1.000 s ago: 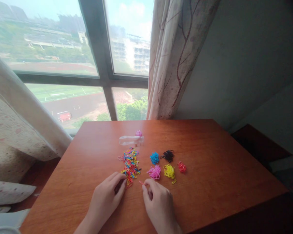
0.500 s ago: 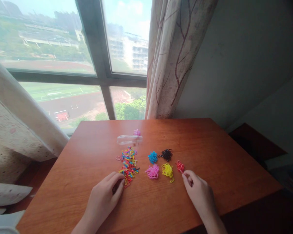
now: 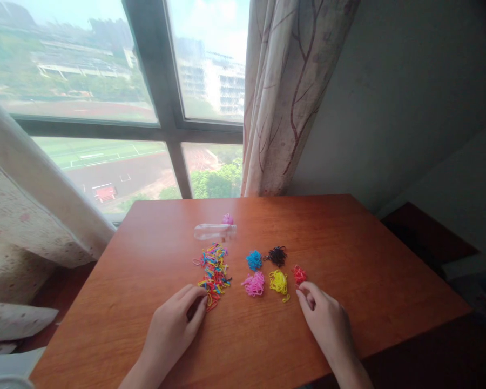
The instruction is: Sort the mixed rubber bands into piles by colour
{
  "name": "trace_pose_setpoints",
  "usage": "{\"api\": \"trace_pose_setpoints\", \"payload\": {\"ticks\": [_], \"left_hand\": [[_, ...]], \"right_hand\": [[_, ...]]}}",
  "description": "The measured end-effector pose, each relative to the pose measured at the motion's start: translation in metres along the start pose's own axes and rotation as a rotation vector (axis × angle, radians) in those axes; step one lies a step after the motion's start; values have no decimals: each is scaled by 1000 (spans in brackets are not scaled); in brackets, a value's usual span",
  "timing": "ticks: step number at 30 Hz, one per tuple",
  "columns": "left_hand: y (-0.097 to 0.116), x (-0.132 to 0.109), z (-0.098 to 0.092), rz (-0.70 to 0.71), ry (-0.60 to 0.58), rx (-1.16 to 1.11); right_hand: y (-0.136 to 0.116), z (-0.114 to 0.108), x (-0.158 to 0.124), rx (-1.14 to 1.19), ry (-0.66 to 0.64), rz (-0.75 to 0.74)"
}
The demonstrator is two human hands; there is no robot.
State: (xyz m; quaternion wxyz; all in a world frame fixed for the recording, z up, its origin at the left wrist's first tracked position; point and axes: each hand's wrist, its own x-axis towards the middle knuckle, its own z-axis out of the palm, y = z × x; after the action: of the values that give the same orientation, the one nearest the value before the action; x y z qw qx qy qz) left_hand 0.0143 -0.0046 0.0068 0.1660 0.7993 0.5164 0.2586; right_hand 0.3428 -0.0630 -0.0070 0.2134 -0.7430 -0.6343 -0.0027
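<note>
A mixed pile of small coloured rubber bands (image 3: 215, 270) lies left of centre on the table. My left hand (image 3: 182, 313) rests at its near left edge, thumb and fingers curled together against the bands; what is between the fingertips is hidden. My right hand (image 3: 324, 313) is at the near edge of a small pile of red rubber bands (image 3: 299, 274), fingertips drawn together and touching or almost touching it. I cannot make out anything held there. Between the hands are piles of pink rubber bands (image 3: 254, 284), yellow rubber bands (image 3: 278, 282), blue rubber bands (image 3: 254, 260) and black rubber bands (image 3: 277, 256).
Behind the mixed pile a clear plastic bottle-shaped container (image 3: 213, 232) lies on its side, with a pink-purple piece (image 3: 227, 219) beside it. The brown wooden table (image 3: 146, 254) backs onto a window (image 3: 170, 129) and a patterned curtain (image 3: 283, 108). Its right front edge slants away.
My right hand has shifted slightly left along the near side of the red pile, its fingertips now lower beside it. My left hand stays in place.
</note>
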Motion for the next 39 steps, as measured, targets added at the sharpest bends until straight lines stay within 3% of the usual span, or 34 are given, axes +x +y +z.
{"api": "trace_pose_setpoints", "payload": {"ticks": [5,13,29,34,39], "left_hand": [[0,0,0,-4,-3,-3],[0,-1,0,-12,-32,0],[-2,-1,1,13,-18,6],[-1,-1,1,21,-5,5],[-1,-1,0,15,-2,2]], "right_hand": [[-8,5,-3,26,-19,-21],[13,4,-4,-127,-29,88],[20,3,2,-14,-55,203],[13,1,0,28,4,176],[-16,3,-6,159,44,6]]}}
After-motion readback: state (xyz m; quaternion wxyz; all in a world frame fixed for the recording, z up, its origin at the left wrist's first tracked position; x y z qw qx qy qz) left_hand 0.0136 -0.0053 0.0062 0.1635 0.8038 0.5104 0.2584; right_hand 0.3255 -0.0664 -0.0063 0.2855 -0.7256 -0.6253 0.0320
